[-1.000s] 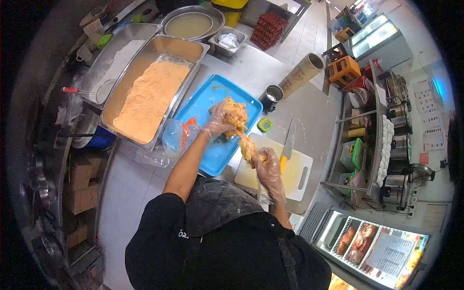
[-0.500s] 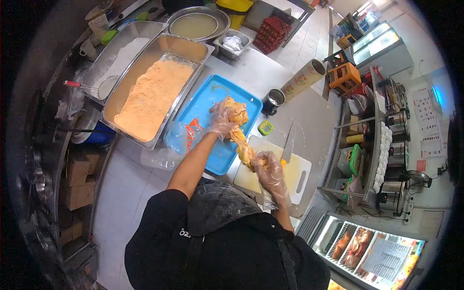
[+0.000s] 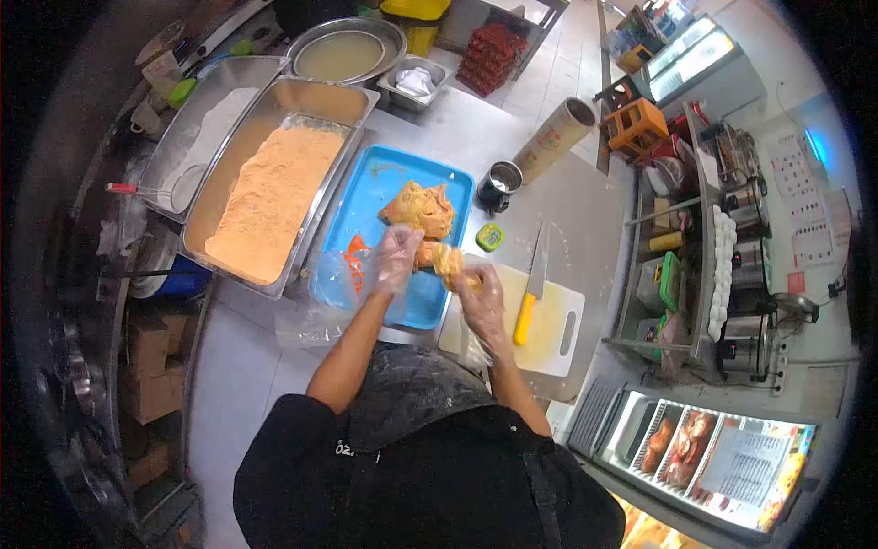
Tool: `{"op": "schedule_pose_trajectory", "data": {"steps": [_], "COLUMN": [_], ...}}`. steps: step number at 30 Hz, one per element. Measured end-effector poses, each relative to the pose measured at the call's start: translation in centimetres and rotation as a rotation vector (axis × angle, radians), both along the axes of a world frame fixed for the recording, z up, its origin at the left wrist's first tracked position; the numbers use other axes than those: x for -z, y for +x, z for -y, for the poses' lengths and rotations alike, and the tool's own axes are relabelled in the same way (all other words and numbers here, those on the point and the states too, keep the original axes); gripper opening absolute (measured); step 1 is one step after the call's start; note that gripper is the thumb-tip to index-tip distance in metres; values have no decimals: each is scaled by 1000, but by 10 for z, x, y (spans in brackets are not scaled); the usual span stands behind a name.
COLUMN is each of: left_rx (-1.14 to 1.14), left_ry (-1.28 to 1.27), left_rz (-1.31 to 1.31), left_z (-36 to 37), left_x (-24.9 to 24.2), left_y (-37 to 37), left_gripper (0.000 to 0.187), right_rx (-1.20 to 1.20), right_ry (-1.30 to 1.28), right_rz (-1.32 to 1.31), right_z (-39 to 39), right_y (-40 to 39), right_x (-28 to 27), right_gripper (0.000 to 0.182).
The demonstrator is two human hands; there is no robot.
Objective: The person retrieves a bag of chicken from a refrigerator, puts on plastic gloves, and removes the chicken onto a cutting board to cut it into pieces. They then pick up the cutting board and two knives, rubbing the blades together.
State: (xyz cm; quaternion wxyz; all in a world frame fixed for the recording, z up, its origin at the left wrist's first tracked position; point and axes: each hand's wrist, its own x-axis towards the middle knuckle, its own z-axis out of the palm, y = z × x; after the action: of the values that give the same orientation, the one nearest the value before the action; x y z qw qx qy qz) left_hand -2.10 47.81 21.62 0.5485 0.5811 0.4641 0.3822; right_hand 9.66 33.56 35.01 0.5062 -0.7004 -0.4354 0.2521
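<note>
Thin clear plastic gloves cover both my hands. My right hand (image 3: 482,300) pinches the right end of a seasoned raw chicken piece (image 3: 447,260), over the right side of the blue tray (image 3: 358,199). My left hand (image 3: 397,260) is closed at the other end of the same piece; its fingertips are partly hidden against the meat. Just beyond, a larger mass of marinated chicken (image 3: 422,209) lies on the tray. A clear plastic bag with red print (image 3: 355,261) lies under and beside my left wrist.
Left of the tray stands a deep steel pan of orange breading (image 3: 279,188), with a pan of white flour (image 3: 212,128) behind it. To the right are a yellow-handled knife (image 3: 530,302) on a cutting board (image 3: 551,343), a green timer (image 3: 490,237) and a dark cup (image 3: 499,186).
My left hand has moved off the larger chicken mass, down and left, onto the smaller piece. My right hand has shifted left and up, bringing the piece over the tray.
</note>
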Motion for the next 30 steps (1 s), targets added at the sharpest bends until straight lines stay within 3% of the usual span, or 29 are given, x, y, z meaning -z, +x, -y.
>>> {"op": "schedule_pose_trajectory", "data": {"steps": [2, 4, 5, 6, 7, 9, 11, 13, 16, 17, 18, 20, 21, 23, 26, 27, 29, 30], "left_rx": [256, 150, 63, -23, -34, 72, 99, 131, 210, 254, 257, 191, 194, 178, 132, 134, 326, 328], "left_ry": [-453, -361, -257, -262, -256, -291, -263, -134, -287, -343, -340, -179, -176, -37, -107, -105, -155, -154], "left_rz": [149, 83, 28, 234, 242, 173, 193, 145, 186, 155, 149, 393, 389, 90, 64, 64, -212, -217], "left_z": [33, 43, 44, 45, 43, 36, 39, 40, 40, 39, 40, 41, 39, 33, 32, 29, 24, 26], "left_x": [-60, -85, -91, -88, -81, -81, -74, -57, -67, -70, -67, -64, -66, -77, -100, -88, -65, -64], "left_y": [-21, -19, -16, -15, -17, -29, -35, -35, -39, -41, -41, -38, -41, -47, -44, -45, -52, -54], "left_gripper": [39, 35, 32, 26, 26, 25, 23, 23, 25, 26, 26, 28, 28, 27, 30, 30, 28, 28], "right_rx": [-3, -119, -135, -262, -388, -389, -90, -42, -308, -301, -362, -522, -520, -521, -382, -380, -210, -207], "right_ry": [74, -40, -39, 35, 108, 11, -131, -56, 290, 294, 102, -206, -201, -263, -39, -37, 171, 174], "right_rz": [117, -143, -145, -148, -149, -61, -196, -187, 397, 395, 120, -308, -311, -101, 24, 24, -506, -510], "right_z": [-15, -27, -28, -29, -27, -28, -32, -46, -67, -68, -68, -78, -79, -82, -89, -88, -82, -83], "right_y": [-7, -22, -27, -29, -27, -14, -10, -10, 0, 0, -1, -1, 0, 0, -2, 0, 5, 8], "right_x": [12, 16, 27, 43, 57, 59, 69, 59, 60, 60, 59, 63, 67, 68, 99, 99, 96, 93], "right_gripper": [19, 19, 19, 19, 19, 17, 17, 21, 36, 36, 34, 33, 33, 29, 31, 31, 25, 25]}}
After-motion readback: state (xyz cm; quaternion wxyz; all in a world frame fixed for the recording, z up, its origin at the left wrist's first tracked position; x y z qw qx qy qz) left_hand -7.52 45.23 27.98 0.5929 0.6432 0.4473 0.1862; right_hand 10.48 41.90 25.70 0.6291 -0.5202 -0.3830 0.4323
